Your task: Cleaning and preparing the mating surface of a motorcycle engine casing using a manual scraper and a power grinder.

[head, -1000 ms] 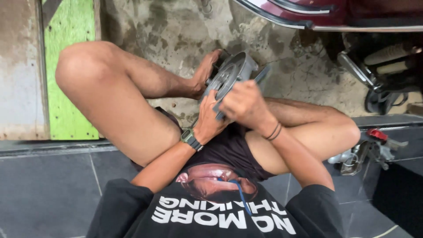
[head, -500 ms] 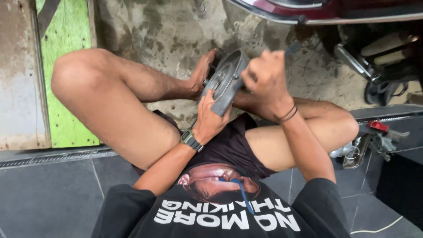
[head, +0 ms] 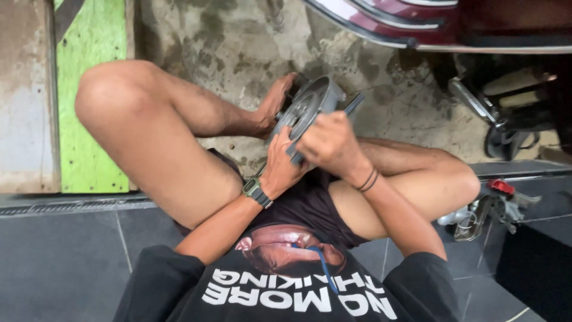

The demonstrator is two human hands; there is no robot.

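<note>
Stained concrete floor [head: 238, 53] below, and the round grey metal disc [head: 307, 107] sits propped against a bare foot [head: 275, 102]. Left hand [head: 280, 167] cups its lower edge, fingers curled; right hand [head: 330, 143] clamps tight on a dark tool [head: 351, 105] against the disc.

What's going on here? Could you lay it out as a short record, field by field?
Setting: person seated on dark tiles beside a rough concrete floor
Left hand: grips the lower edge of a metal disc
Right hand: closed on a dark tool against the disc
Foot: braces the disc's far side
Left wrist: watch
Right wrist: bands
Nearby: pile of tools at right, maroon vehicle above
</note>
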